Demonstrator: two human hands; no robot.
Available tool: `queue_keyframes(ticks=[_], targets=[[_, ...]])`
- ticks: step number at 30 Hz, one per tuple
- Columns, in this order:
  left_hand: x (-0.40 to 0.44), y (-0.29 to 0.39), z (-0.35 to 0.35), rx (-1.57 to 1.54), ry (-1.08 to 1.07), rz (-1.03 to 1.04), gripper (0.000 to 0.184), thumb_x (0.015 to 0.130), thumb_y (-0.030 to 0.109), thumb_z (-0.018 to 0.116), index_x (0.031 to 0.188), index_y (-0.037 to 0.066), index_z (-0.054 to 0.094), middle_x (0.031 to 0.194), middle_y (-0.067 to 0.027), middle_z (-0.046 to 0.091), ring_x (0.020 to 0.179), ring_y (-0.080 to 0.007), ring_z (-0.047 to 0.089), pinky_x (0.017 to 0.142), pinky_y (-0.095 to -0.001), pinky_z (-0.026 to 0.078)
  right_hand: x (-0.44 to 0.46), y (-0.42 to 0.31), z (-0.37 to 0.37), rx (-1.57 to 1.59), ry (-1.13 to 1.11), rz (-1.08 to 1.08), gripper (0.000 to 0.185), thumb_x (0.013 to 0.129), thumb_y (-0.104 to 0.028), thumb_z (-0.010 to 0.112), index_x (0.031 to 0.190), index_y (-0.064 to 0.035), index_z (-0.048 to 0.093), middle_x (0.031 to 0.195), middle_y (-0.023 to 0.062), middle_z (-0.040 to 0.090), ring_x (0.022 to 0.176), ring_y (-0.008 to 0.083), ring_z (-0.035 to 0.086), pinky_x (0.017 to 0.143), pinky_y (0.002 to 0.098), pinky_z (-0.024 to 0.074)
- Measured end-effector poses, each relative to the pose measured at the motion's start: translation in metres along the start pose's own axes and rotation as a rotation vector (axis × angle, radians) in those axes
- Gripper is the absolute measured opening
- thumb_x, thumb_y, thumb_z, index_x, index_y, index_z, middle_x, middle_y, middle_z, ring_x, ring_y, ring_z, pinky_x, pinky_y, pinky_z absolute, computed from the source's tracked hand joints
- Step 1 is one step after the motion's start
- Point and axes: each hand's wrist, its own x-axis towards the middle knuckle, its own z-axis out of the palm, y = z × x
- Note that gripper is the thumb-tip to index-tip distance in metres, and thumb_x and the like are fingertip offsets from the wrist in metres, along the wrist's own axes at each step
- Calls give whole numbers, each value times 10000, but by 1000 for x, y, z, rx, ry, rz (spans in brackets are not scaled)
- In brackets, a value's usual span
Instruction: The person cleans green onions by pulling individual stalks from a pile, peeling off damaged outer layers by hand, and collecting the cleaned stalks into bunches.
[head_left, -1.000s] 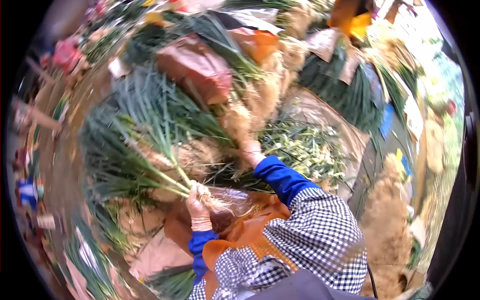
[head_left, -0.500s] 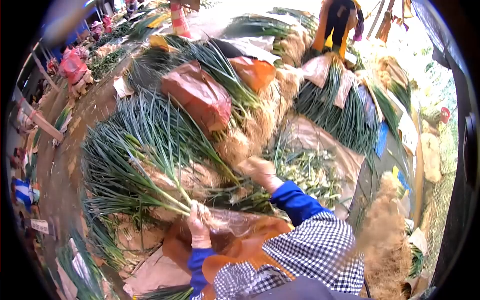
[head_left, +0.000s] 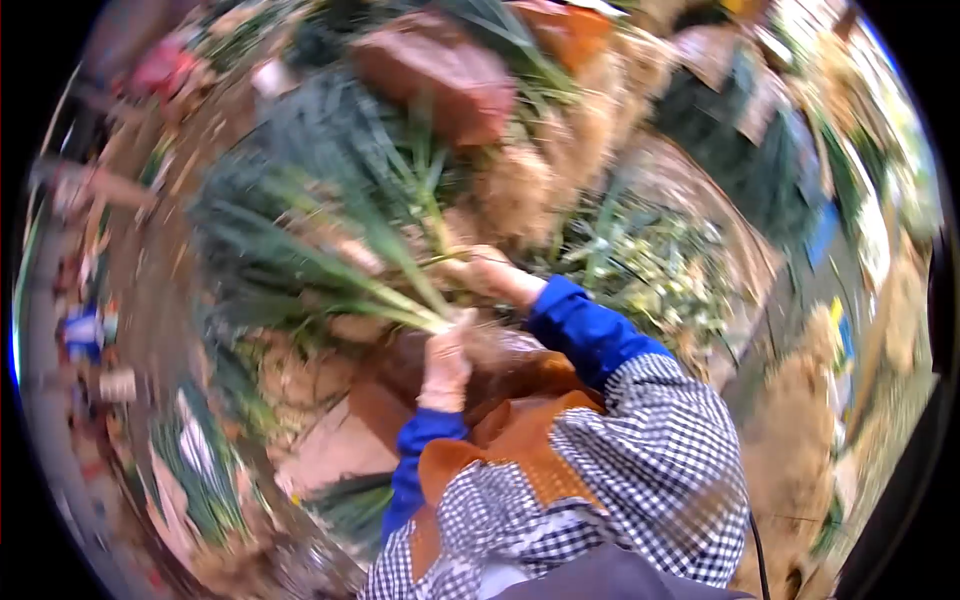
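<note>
My left hand [head_left: 448,365] is closed around the pale lower stems of a few green onions [head_left: 385,290]. Their leaves fan out to the upper left, and the hairy roots [head_left: 495,350] hang on the right of the hand. A little above and to the right, my right hand [head_left: 492,275] closes on the pale end of another green onion [head_left: 438,222]; its leaves point up. Motion blurs both hands somewhat. Beneath and behind them lies a large heap of green onions [head_left: 300,150]. An orange-brown apron [head_left: 520,425] covers my lap.
Reddish-brown paper [head_left: 435,70] lies over a bundle behind the heap. Loose trimmed leaves [head_left: 660,270] are spread on a brown sheet to the right. More rooty bundles [head_left: 790,450] stand at lower right. Another small onion pile [head_left: 200,470] sits at lower left.
My view has tilted down. The right hand, a blur above the heap before, has come closer to the left and now grips a green onion. The left still holds its stems.
</note>
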Motion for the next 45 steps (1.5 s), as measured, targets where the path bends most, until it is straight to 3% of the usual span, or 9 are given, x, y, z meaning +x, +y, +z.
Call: queue_keyframes(ticks=[2,4,12,18,21,32,38,42,45], targets=[[11,-10,19,-254,-25,-235,123,833,110,609,928,32,616,841,-18,584,739,-102,546,672,-220,464,-5,10,8,158,257,-564,265,891,-179,541,1122,-61,594,896,55,656,772,59,576,685,239,483],[12,-9,31,-355,113,-120,115,806,41,622,918,22,600,804,-21,575,716,-115,557,678,-222,476,-15,8,12,828,145,-151,246,865,-112,585,1080,8,597,958,33,637,866,90,562,744,210,462],[19,-18,22,-434,197,-113,104,801,5,614,900,7,581,792,-25,572,709,-127,575,651,-231,486,-88,5,-22,-728,-109,-582,274,867,-310,519,681,-117,576,600,70,585,443,247,545,385,365,419],[19,-23,19,-292,161,53,86,786,-5,626,835,31,565,746,-14,561,663,-115,561,606,-231,472,-120,67,-114,-1066,-165,326,200,829,-275,535,793,-115,649,735,75,652,693,255,642,553,365,495],[21,-22,22,-202,151,97,82,790,1,626,826,32,559,745,-13,557,666,-105,552,608,-228,465,-93,-21,-81,-317,416,-138,298,788,-382,651,757,-86,639,668,102,625,592,239,608,562,325,481],[23,-15,9,-535,-29,-245,209,844,61,557,1041,-6,581,934,-77,624,828,-169,601,785,-282,485,-38,-16,3,-72,195,-96,318,838,-363,523,820,-64,630,767,159,626,775,335,611,698,391,483],[35,-31,1,-565,64,-258,199,870,91,542,1038,-11,575,828,-46,607,720,-144,594,670,-230,490,-133,-32,-79,896,495,239,267,908,-176,488,662,-84,536,567,-27,468,477,74,448,426,224,385],[25,-5,-10,-894,-394,-296,166,881,150,535,995,30,549,708,-23,526,638,-124,504,556,-235,423,-138,72,-126,-751,-235,547,387,846,-411,538,865,-43,656,772,127,653,612,240,620,630,380,499],[4,43,-17,-819,-443,-74,215,875,132,530,1068,42,500,750,-24,509,642,-139,482,568,-266,424,-92,47,-112,-761,-249,316,450,868,-455,471,829,-44,651,761,149,644,661,287,624,653,408,495]])
